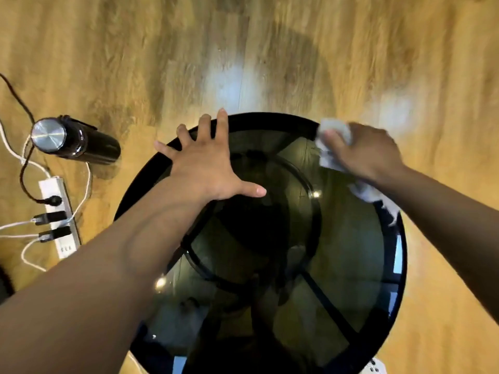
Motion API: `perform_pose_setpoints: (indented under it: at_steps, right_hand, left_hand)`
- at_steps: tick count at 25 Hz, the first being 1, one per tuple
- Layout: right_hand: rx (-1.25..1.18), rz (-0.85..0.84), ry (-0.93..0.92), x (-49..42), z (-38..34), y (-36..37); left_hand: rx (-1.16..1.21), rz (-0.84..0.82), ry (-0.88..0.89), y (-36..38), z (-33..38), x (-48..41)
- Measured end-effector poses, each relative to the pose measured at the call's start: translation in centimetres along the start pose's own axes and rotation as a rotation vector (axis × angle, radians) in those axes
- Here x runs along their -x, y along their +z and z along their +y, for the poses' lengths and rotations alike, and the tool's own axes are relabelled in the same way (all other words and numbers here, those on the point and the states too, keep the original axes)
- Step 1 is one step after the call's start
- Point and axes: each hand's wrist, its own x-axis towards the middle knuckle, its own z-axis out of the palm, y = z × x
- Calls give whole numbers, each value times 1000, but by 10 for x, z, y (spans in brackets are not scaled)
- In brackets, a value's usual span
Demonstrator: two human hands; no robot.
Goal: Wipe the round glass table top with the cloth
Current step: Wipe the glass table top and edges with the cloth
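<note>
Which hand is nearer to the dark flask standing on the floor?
Left. The left hand lies spread flat on the table's far left rim, just right of the flask. The right hand presses the cloth at the far right rim, across the table.

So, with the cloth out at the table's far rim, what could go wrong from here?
The left hand is spread flat on the glass table top, so it may leave fresh prints. The cloth, bunched in the right hand, trails over the rim and could slip off. The bottle and power strip lie nearby underfoot.
</note>
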Motion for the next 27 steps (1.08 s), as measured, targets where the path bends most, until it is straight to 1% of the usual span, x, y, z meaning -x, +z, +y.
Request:
perform_pose_setpoints:
  at_steps: [1, 3, 4, 5, 6, 7, 9, 11, 13, 16, 18, 20, 23, 26, 27]
  right_hand:
    - [20, 18, -110, -21, -35, 1]
    - [95, -34, -353, -51, -101, 8]
    - [101, -56, -431, -59, -121, 8]
    - [101, -51, -478, -62, -124, 8]
    - [81, -35, -486, -62, -116, 9]
    - [55, -13, -451, -57, -97, 10]
    - [-12, 86, -327, -43, -48, 14]
    - [-124, 141, -131, -17, 5, 23]
    - [-252, 147, 62, 40, 56, 35]
    - [-402, 98, 280, 129, 104, 49]
    - [-408, 90, 295, 138, 109, 51]
    - [-390, 94, 235, 104, 98, 45]
    - [-337, 113, 38, 32, 64, 30]
    - [-325, 26, -188, -20, 20, 18]
    - [-340, 7, -217, -30, 13, 15]
  left_hand:
    - [1, 1, 2, 0, -2, -1]
    - [1, 2, -2, -1, -5, 3]
    - [-5, -3, -10, -3, -4, 4]
    - [-12, -9, -19, -6, -3, 3]
    - [-34, -14, -22, -9, -1, 3]
    - [-79, -3, -7, -13, 3, 3]
    - [-192, 72, 104, -13, 18, 5]
    - [-276, 106, 270, -3, 45, 10]
    - [-374, 73, 385, 13, 75, 18]
    - [-407, 35, 414, 30, 98, 26]
    - [-393, -5, 409, 36, 105, 29]
    - [-378, -14, 399, 39, 107, 28]
    - [-386, -21, 368, 37, 110, 25]
    - [-390, -39, 342, 35, 114, 27]
    - [-385, -42, 322, 34, 115, 28]
